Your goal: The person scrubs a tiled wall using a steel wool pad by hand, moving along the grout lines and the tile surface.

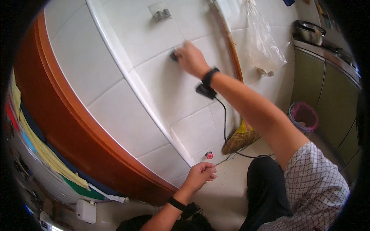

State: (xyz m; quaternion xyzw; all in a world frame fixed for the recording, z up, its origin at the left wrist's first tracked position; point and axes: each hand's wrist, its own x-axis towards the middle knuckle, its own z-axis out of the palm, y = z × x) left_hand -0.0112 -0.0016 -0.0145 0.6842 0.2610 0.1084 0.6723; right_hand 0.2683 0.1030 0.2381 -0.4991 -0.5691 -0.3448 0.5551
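Observation:
My right hand (192,60) is raised against the white tiled wall (188,124), its fingers closed around a small dark object (174,56). The hand is slightly blurred and covers most of that object, so its kind is unclear. Lower down, my left hand (201,174) hovers with curled fingers, thumb near the fingertips. Whether anything small sits between them cannot be made out. Just above it, a small fitting with a red round end (209,155) projects from the wall near the floor. Higher up, a grey double-pronged fitting (162,14) is fixed to a tile.
A straw broom (241,138) leans on the wall beside a hanging clear plastic bag (264,43). A lined waste bin (303,117) stands by green cabinets (309,72). A white pipe (127,76) and a reddish-brown wooden panel (72,115) run along the left. A black cable (225,121) trails from my right wrist.

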